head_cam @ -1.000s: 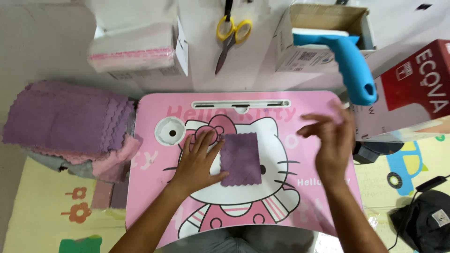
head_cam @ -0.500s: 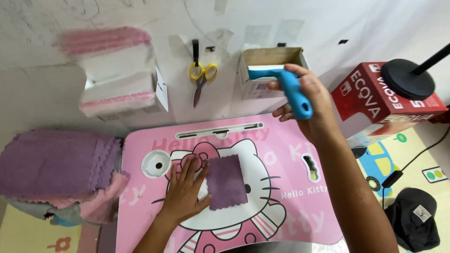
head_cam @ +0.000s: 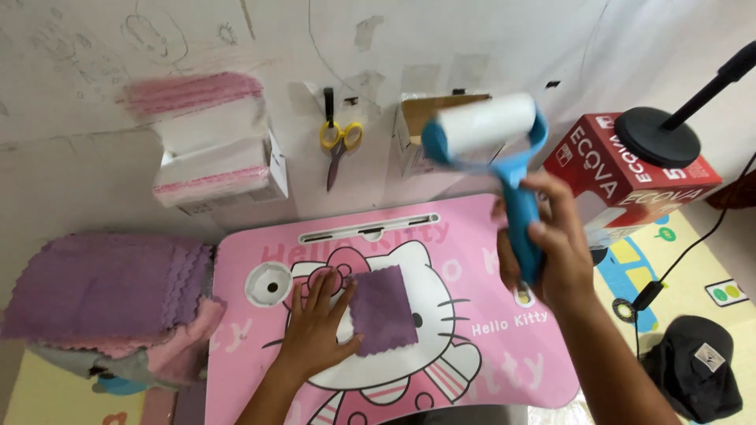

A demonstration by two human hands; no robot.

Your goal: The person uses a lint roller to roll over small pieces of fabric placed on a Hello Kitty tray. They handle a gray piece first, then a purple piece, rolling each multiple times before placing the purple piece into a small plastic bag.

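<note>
Left hand: I see my left hand [head_cam: 315,330] flat on the pink lap table [head_cam: 504,370], palm down, fingers spread; it grips nothing, and the thumb and fingertips press the left edge of the purple cloth [head_cam: 383,309].
Right hand: my right hand [head_cam: 547,240] is closed tight around the blue handle of the lint roller [head_cam: 492,134], held up in the air above the table's right side.
Lint roller: its white roll points up and to the left, tilted, above the table's far edge and in front of the open cardboard box [head_cam: 417,130]; it is clear of the cloth and the table.
Purple cloth: a small square with scalloped edges, lying flat near the middle of the table on the cartoon cat print, just right of my left hand.
Table: a pink top with a round cup hole at the left and a long slot along the far edge.
Left of table: a stack of purple cloths [head_cam: 102,287] with pink ones under it, just beside the table's left edge.
Wall side: yellow-handled scissors [head_cam: 339,145] hang against the wall; a white box of pink cloths [head_cam: 213,169] sits left of them.
Right side: a red carton [head_cam: 622,169] stands beside the table with a black round stand base [head_cam: 657,138] on it; a black cap [head_cam: 697,378] lies on the floor mat.
</note>
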